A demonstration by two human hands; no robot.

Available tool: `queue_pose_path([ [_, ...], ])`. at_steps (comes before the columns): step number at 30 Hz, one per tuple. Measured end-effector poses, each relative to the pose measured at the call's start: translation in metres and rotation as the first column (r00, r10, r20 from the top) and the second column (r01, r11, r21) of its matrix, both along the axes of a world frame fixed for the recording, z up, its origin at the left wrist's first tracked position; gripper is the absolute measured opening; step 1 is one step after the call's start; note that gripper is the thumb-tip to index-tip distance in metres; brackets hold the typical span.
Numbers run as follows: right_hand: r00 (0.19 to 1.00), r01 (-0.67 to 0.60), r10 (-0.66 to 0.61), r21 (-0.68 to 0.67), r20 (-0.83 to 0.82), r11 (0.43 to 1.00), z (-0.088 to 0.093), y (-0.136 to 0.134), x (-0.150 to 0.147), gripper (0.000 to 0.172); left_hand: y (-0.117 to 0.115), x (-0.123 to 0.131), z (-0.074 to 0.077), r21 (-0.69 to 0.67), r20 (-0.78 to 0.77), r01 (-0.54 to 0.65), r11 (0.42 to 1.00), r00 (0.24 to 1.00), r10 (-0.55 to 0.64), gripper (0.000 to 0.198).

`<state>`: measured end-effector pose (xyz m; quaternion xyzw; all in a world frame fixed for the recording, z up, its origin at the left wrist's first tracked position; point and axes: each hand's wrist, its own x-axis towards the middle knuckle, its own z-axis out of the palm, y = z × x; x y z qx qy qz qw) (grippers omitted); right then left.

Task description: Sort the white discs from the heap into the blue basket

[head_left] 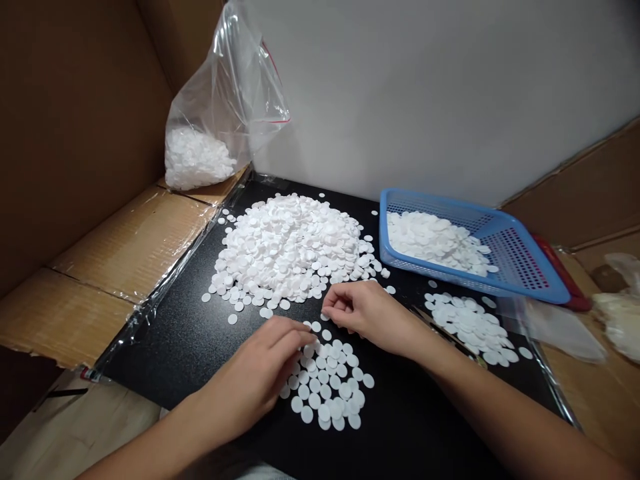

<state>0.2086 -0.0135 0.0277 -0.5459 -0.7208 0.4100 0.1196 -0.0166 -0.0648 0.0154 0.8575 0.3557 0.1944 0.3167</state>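
While leaning over the black surface [190, 347], rested the left hand [260, 380] flat and loosely open against the left edge of a thin patch of white discs [330, 390], probably spread one layer deep for easy picking. Held the right hand [365, 313] curled narrow just beyond that patch, fingertips drawn together; could not tell whether on a disc. Had the big heap [290, 247] right behind both hands, a smaller pile [470, 323] and blue basket [525, 267] to the right.

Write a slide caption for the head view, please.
Left hand and right hand at loose white discs on a black mat.
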Motion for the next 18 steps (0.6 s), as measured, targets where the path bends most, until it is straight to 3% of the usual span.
queue_pose_path([
  [4, 1.0, 0.004, -0.007, 0.186, 0.014, 0.982, -0.008, 0.006, 0.001, 0.014, 0.019, -0.003, -0.008, 0.282, -0.127, -0.244, 0.928, 0.949, 0.288, 0.013],
  [8, 0.998, -0.031, 0.048, 0.402, -0.033, 0.915, -0.022, 0.008, -0.001, 0.003, 0.033, -0.002, -0.01, 0.363, -0.247, -0.198, 0.911, 0.922, 0.299, 0.003],
  [12, 0.996, -0.083, 0.091, 0.494, 0.008, 0.865, -0.031, 0.008, -0.003, 0.012, 0.034, 0.001, -0.008, 0.427, -0.315, -0.112, 0.897, 0.912, 0.263, 0.014],
  [15, 0.997, -0.071, 0.083, 0.464, -0.006, 0.883, -0.025, 0.008, -0.002, 0.015, 0.031, 0.002, -0.008, 0.467, -0.275, -0.077, 0.881, 0.934, 0.228, 0.017],
  [18, 0.999, -0.004, 0.015, 0.208, -0.048, 0.978, -0.012, 0.008, 0.001, 0.014, 0.027, 0.006, -0.009, 0.388, -0.169, -0.077, 0.918, 0.974, 0.153, 0.015],
])
